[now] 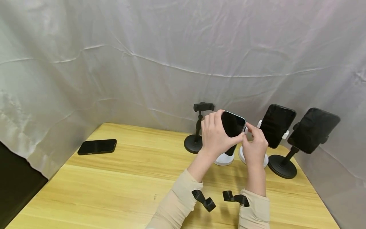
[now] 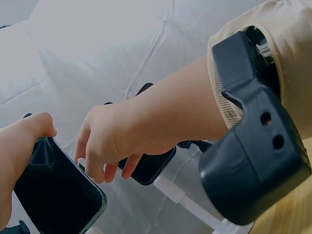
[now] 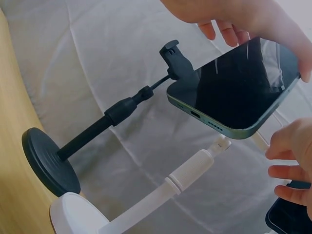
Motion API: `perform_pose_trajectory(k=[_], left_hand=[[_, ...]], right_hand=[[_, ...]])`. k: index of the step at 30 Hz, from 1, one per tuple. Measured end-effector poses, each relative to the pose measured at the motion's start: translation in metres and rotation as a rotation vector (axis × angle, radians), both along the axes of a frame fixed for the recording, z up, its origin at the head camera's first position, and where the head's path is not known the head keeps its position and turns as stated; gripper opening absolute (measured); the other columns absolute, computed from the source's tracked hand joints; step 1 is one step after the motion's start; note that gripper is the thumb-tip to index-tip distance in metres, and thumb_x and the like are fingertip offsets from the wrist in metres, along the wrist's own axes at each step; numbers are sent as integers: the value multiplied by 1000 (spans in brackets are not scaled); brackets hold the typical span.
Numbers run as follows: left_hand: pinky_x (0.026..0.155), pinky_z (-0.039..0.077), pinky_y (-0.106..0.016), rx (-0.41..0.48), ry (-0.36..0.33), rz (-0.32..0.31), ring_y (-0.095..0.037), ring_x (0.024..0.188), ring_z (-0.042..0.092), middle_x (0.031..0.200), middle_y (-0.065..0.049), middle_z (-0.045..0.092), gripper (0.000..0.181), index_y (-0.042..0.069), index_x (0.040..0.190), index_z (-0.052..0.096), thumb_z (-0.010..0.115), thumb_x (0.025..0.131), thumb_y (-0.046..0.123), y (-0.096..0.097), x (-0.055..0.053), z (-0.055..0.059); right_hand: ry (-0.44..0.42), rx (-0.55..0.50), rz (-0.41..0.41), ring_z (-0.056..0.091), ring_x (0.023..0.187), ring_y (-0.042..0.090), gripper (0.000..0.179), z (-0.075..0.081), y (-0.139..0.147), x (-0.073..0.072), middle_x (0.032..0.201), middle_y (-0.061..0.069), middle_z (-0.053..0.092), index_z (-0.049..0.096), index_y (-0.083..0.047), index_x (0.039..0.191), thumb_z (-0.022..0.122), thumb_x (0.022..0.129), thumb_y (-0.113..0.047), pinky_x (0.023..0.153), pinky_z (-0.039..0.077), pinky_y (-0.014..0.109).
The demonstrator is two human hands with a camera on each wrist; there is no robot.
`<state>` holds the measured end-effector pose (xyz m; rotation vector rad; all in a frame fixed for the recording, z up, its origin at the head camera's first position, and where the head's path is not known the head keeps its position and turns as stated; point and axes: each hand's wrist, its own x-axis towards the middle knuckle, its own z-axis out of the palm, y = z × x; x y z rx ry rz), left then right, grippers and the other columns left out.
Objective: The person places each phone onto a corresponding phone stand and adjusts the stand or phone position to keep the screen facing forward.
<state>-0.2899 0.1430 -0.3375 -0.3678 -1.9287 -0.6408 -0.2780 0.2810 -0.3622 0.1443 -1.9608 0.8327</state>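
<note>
My left hand [image 1: 213, 133] holds a dark-screened phone [image 1: 233, 123] by its edges, fingers along the left side and thumb toward the right. This phone lies against the head of a white phone stand [image 3: 190, 170], whose round base [image 1: 224, 160] shows below. At the phone's right edge, my right hand [image 1: 255, 143] pinches the white clamp [image 1: 245, 129] of that stand between thumb and forefinger. In the right wrist view, the phone is tilted with its charging port edge toward the camera. Most of the stand's holder is hidden behind the phone.
An unfilled black phone stand [image 1: 197, 140] is left of the hands. To the right, one phone [image 1: 277, 125] sits in a white stand and another [image 1: 313, 130] in a black stand. A further phone [image 1: 97, 147] lies flat at the table's left. Grey cloth [image 1: 160, 86] hangs behind.
</note>
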Motion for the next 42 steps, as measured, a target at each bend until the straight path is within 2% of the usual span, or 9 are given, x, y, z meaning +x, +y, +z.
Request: perform_pose_trajectory(k=[4,13,21,26,31,38,42], left_hand=[[79,43,-31,-9,-8,-4,-18,93,54,109,-2,60,90,9,123,51,74,60,69,4,-2,0],[74,42,-29,-17,15,-3,-18,90,54,106,-1,60,88,9,121,53,73,60,70,13,-5,-3],[77,42,-27,18,-35,-62,-16,92,53,108,0,59,92,11,122,52,77,57,70,18,0,1],[77,41,-27,31,-38,-90,-16,91,52,109,-1,59,95,10,123,51,78,56,70,18,-2,4],[76,40,-27,33,-26,-96,-16,91,53,109,-2,60,94,9,123,52,78,56,70,18,-6,6],[78,41,-28,45,-84,-129,-16,94,53,110,0,61,90,11,124,52,79,58,66,18,-8,9],[80,42,-28,37,-103,-123,-16,95,54,111,0,61,91,11,124,52,79,58,67,18,-10,9]], right_hand=[[41,19,-13,63,89,40,26,1,-1,-1,98,26,68,70,7,107,66,81,10,78,42,24],[79,50,-27,62,85,40,18,-1,0,-2,90,27,68,68,9,95,60,79,13,75,48,47],[90,78,-36,62,88,42,13,0,2,1,90,27,66,65,9,92,54,85,11,77,49,57],[63,90,-32,62,91,43,17,-1,3,0,93,28,66,65,10,96,53,84,13,80,48,58],[52,93,-34,62,91,44,17,-1,2,-1,93,29,66,64,11,94,53,82,15,81,49,59],[61,87,-32,63,90,44,14,-1,2,-4,91,28,66,64,11,90,56,80,16,81,48,59],[63,84,-28,63,90,45,14,-1,4,-5,92,28,66,63,11,86,56,77,18,81,48,59]])
